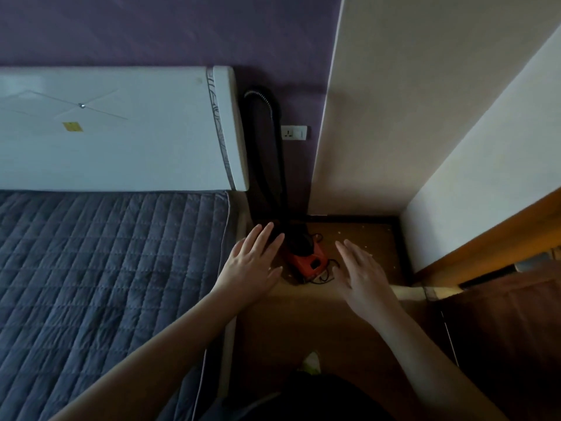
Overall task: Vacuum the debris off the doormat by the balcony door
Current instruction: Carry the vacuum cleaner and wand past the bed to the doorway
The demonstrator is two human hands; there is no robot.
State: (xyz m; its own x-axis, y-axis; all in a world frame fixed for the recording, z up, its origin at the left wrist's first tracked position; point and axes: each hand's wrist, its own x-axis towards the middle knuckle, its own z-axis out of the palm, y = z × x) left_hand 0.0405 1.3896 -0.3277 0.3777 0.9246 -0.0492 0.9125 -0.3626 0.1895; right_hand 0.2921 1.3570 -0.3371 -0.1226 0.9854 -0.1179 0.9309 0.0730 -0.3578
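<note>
Both hands, left (pixel 253 261) and right (pixel 359 270), are held out spread, nothing gripped. The vacuum (pixel 308 261) is seen between them on the floor (pixel 303 317).

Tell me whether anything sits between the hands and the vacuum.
Nothing visible does. The left hand and right hand hover open on either side of the red vacuum, with only bare floor around it.

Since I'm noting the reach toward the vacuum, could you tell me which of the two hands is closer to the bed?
The left hand: it hovers open beside the edge of the grey quilted bed, left of the red vacuum. The right hand is over the wooden floor instead.
</note>
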